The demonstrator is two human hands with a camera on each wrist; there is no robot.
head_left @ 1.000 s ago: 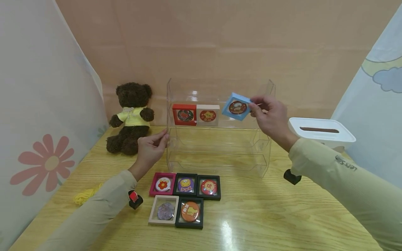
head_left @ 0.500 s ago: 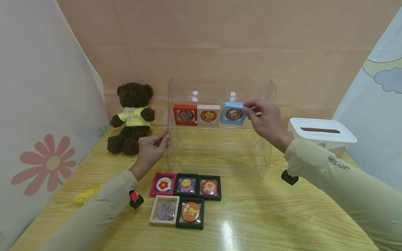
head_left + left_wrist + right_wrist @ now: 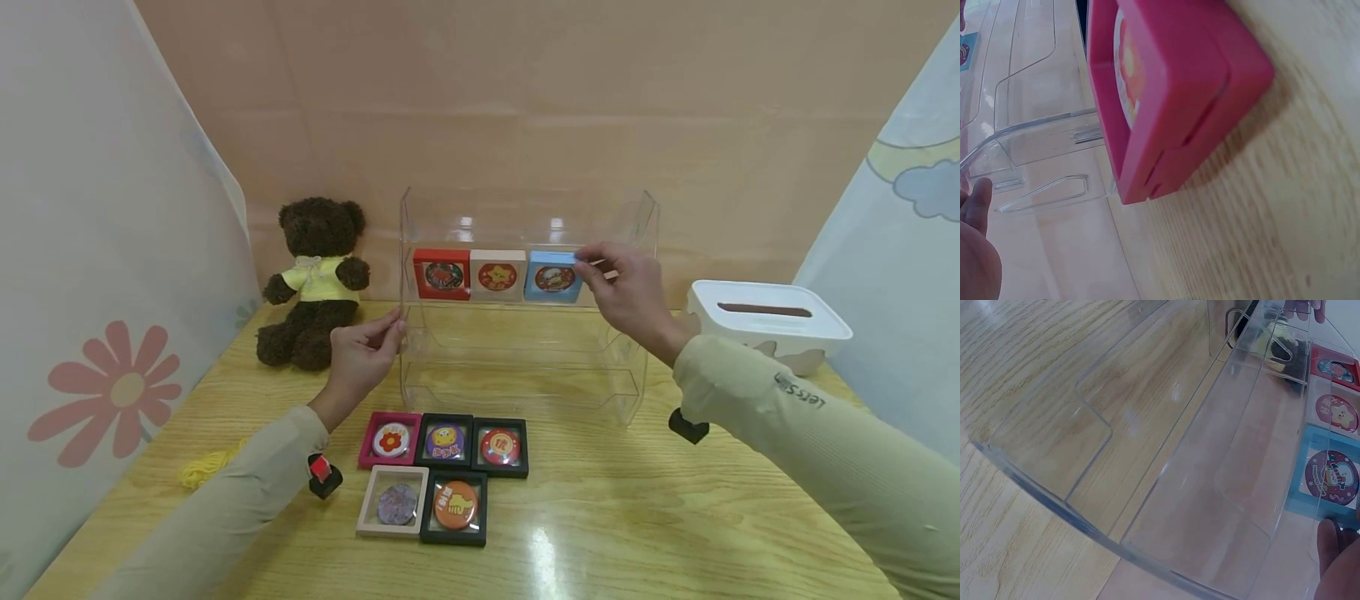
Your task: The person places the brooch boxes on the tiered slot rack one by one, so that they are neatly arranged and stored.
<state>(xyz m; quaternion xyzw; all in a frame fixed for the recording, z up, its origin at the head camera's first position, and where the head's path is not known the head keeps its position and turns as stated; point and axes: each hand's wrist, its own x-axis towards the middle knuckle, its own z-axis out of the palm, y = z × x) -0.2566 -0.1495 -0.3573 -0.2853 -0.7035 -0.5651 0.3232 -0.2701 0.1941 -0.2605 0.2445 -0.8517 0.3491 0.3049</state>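
My right hand (image 3: pixel 630 287) pinches the right edge of a blue square badge frame (image 3: pixel 553 277). The frame stands upright on the upper tier of a clear acrylic rack (image 3: pixel 521 367), beside a cream frame (image 3: pixel 498 275) with a star badge and a red frame (image 3: pixel 441 275). In the right wrist view the blue frame (image 3: pixel 1325 478) shows a round snowman badge, with finger and thumb tips at its lower corner. The left hand (image 3: pixel 363 354) pinches the rack's left side edge between thumb and fingers.
Before the rack lie a magenta frame (image 3: pixel 388 440), several black frames (image 3: pixel 443 442) and a cream frame (image 3: pixel 392 502), all with round badges. A brown teddy bear (image 3: pixel 318 283) sits at left, yellow yarn (image 3: pixel 210 468) nearer. A white tissue box (image 3: pixel 772 321) stands right.
The right hand has brought the tilted blue frame down and left onto the upper tier, where it now stands straight beside the cream frame. The left hand keeps its place on the rack.
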